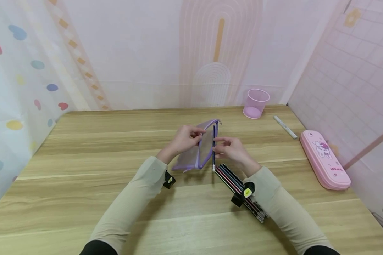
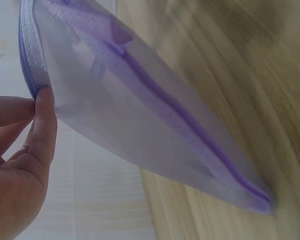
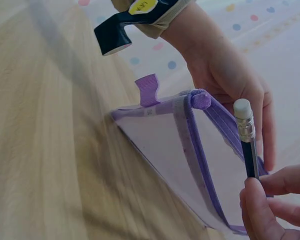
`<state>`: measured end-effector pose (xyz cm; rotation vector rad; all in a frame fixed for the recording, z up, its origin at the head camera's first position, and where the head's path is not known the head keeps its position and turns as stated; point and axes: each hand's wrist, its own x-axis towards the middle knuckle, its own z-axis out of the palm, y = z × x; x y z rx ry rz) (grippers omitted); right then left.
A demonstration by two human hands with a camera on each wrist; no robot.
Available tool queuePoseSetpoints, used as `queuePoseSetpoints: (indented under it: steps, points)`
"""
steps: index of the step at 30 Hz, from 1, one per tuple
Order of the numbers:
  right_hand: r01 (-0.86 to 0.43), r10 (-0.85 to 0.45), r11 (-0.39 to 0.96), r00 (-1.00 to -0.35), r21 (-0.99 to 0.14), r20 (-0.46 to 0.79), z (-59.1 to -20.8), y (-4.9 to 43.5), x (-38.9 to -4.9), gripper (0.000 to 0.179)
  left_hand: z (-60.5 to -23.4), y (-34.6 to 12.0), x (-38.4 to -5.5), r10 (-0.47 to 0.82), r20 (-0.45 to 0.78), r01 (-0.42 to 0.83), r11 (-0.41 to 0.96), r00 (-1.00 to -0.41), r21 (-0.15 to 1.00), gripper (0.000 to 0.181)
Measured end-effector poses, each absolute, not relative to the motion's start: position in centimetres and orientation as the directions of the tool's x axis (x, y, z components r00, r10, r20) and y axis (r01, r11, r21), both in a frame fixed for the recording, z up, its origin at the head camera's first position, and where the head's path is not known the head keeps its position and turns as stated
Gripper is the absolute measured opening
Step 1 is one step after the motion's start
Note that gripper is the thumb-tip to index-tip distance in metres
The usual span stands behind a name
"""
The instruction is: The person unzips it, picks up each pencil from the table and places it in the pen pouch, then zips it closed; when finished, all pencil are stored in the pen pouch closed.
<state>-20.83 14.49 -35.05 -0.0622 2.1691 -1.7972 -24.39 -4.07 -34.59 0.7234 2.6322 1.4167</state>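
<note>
Between fingers (image 3: 262, 215) of the right hand (image 1: 233, 151), pinched: dark pencil (image 3: 248, 147), at the mouth of a purple-edged mesh pouch (image 1: 188, 158). Between the left hand's (image 1: 183, 140) fingers: pouch rim. Nearby on the counter (image 1: 83, 152): pencil bundle (image 1: 230, 180); farther right: pink cup (image 1: 256, 102), pink case (image 1: 325, 159).

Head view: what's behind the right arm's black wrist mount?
Pencils on the table, showing either side of the black wrist mount; the stretch directly behind it is covered.

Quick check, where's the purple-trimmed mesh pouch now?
In the head view, the pouch is near centre, pinched by the left hand, mostly left of the pencil held by the right hand.
</note>
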Motion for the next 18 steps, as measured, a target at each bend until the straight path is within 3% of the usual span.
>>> queuePoseSetpoints:
  steps: [10,18]
  points:
    - [0.208,-0.162,0.238,-0.955,-0.949,-0.250,-34.6,12.8,-22.3,0.036,-34.6,-3.7,-24.3,0.445,0.153,0.377,0.473,-0.882,0.796,0.025]
    - [0.109,-0.182,0.295,-0.969,-0.949,-0.168,-35.2,12.4,-22.5,0.030,-34.7,-3.6,-24.5,0.446,0.157,0.377,0.462,-0.881,0.803,0.025]
